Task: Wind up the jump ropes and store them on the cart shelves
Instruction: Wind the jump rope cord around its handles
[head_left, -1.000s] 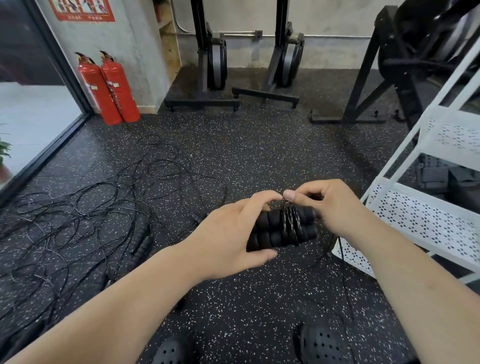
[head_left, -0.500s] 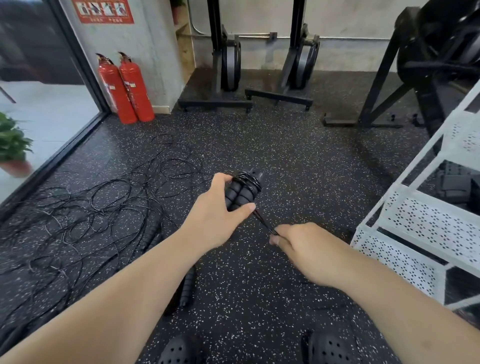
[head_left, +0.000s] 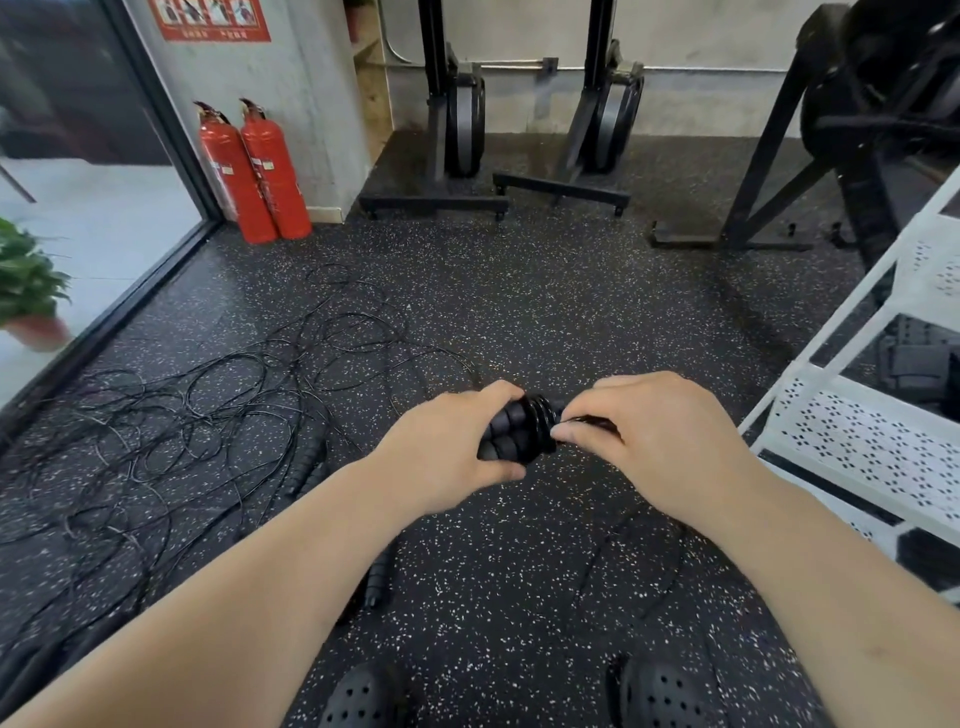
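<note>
Right hand (head_left: 655, 441) back at jump rope (head_left: 513, 435)

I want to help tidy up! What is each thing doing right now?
Left hand: grips the two handles together.
Right hand: pinches the cord at the handles.
Handles: side by side, held off the floor.
Cord: coiled round the handles.
Loose ropes: tangled on the floor.
Fire extinguishers: upright by the wall.
</note>
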